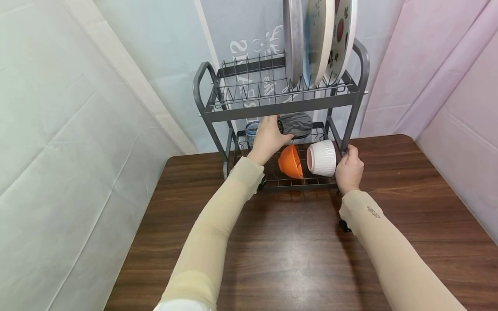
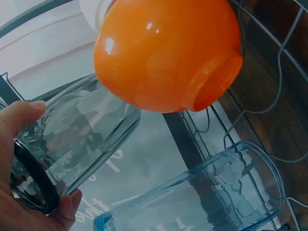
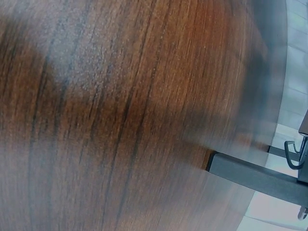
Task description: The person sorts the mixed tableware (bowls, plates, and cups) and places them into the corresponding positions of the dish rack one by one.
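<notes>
My left hand (image 1: pixel 268 136) reaches under the top tier of a grey two-tier dish rack (image 1: pixel 280 105). It holds a clear faceted glass (image 2: pixel 82 134) by the end with a black ring; thumb and fingertips lie on either side in the left wrist view. In the head view this glass (image 1: pixel 297 124) looks grey and lies sideways. Close by are an orange bowl (image 1: pixel 289 162) tipped on its side and a blue-tinted glass (image 2: pixel 192 192). My right hand (image 1: pixel 349 169) grips the rack's right front post, next to a white ribbed bowl (image 1: pixel 324 158). The right wrist view shows no hand.
Several large plates (image 1: pixel 320 43) stand upright in the top tier's right half. The rack sits at the back of a dark wooden table (image 1: pixel 288 242), against pale sheeting (image 1: pixel 163 56). One rack leg (image 3: pixel 255 175) touches the tabletop in the right wrist view.
</notes>
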### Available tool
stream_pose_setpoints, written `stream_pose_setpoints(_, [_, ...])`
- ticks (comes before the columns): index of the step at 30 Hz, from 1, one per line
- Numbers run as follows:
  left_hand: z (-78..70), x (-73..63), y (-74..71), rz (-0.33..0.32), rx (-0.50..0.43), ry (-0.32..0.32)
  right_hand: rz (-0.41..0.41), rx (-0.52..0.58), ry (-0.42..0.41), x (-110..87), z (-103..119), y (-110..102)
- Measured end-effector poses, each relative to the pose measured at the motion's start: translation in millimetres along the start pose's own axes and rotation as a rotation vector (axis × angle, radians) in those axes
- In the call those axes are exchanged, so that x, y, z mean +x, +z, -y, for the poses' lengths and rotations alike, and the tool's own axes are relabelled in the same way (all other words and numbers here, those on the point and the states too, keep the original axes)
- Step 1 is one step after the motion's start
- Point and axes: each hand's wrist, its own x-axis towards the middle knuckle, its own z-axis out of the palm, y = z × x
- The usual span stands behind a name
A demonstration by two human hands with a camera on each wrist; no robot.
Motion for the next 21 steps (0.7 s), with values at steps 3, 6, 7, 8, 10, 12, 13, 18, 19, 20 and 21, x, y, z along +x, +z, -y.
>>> stream_pose_setpoints(3, [-0.7,5.9,1.5,-0.006,0.046,0.012,-0.004,-0.005,-0.003,-0.3,0,0])
stream_pose_setpoints(6, [-2.1,12.0,3.1,-0.027,0.050,0.031,-0.003,-0.005,-0.003,-0.2,1,0])
stream_pose_setpoints(7, [-2.7,13.9,3.8,-0.032,0.040,0.036,-0.004,-0.005,-0.002,0.0,1,0])
stream_pose_setpoints(8, [-3.3,15.4,4.4,-0.037,0.026,0.041,-0.003,-0.004,-0.001,0.2,0,-1])
stream_pose_setpoints(10, [-4.5,18.4,5.6,-0.041,0.004,0.043,-0.001,-0.005,-0.001,0.5,0,0])
stream_pose_setpoints(12, [-5.7,20.8,6.5,-0.039,-0.007,0.037,-0.003,-0.005,-0.004,0.6,-1,0])
stream_pose_setpoints(13, [-6.0,21.8,6.9,-0.040,-0.005,0.037,-0.005,-0.005,-0.007,0.8,-2,0])
stream_pose_setpoints(18, [-7.5,25.5,8.3,-0.039,-0.003,0.029,-0.021,-0.006,-0.019,0.9,-2,1])
stream_pose_setpoints(19, [-7.6,25.8,8.4,-0.038,-0.010,0.028,-0.023,-0.004,-0.020,1.0,-2,1])
stream_pose_setpoints(20, [-7.7,26.2,8.6,-0.038,-0.016,0.027,-0.024,-0.003,-0.022,1.1,-2,1])
stream_pose_setpoints(21, [-7.7,26.5,8.8,-0.040,-0.024,0.027,-0.025,-0.003,-0.022,1.2,-2,2])
